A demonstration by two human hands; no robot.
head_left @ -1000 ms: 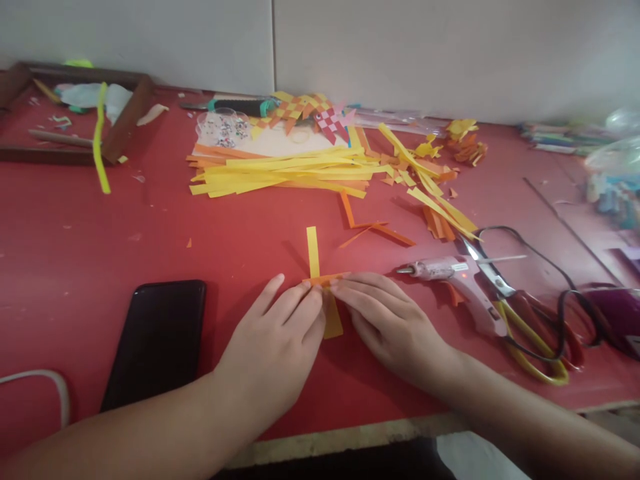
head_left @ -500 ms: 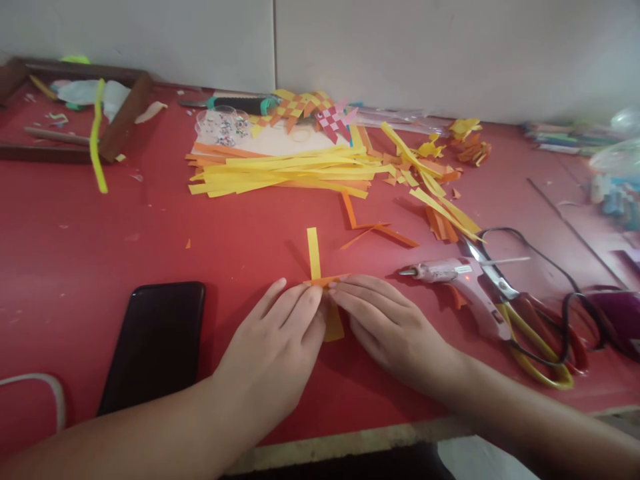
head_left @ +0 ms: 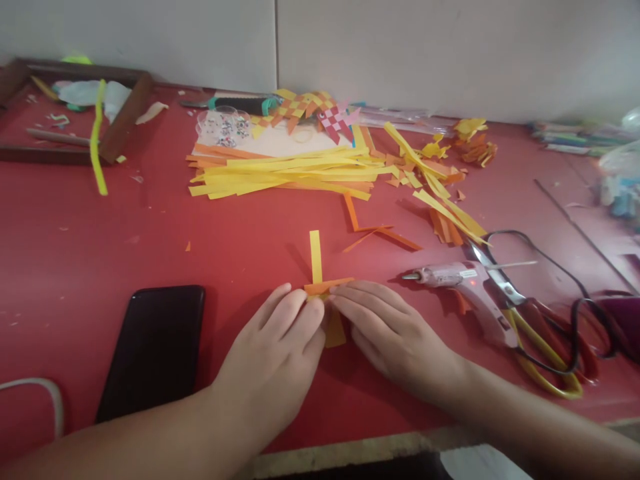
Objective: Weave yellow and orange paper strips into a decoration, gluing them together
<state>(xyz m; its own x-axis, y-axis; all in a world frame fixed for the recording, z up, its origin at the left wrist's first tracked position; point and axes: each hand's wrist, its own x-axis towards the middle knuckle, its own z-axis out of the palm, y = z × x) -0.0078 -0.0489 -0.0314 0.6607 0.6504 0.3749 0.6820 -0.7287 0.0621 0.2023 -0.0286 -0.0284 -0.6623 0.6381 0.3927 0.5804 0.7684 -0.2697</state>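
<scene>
A yellow paper strip [head_left: 315,255] lies lengthwise on the red table [head_left: 210,240], crossed by a short orange strip [head_left: 327,287]. My left hand [head_left: 275,353] lies over the crossing from the left, fingers stretched out and pressing the orange strip's left end. From the right, my right hand [head_left: 387,333] has its fingertips flat on the strip's other end. The lower part of the yellow strip shows between the two hands.
A black phone [head_left: 153,350] lies left of my hands. A pink glue gun [head_left: 455,280], scissors [head_left: 525,313] and a black cord [head_left: 565,267] lie to the right. Behind are piled yellow and orange strips [head_left: 285,173], a woven paper piece [head_left: 305,110] and a wooden frame [head_left: 120,120].
Both hands stay on the crossed strips. The fingertips have drawn back slightly, so more of the orange strip shows.
</scene>
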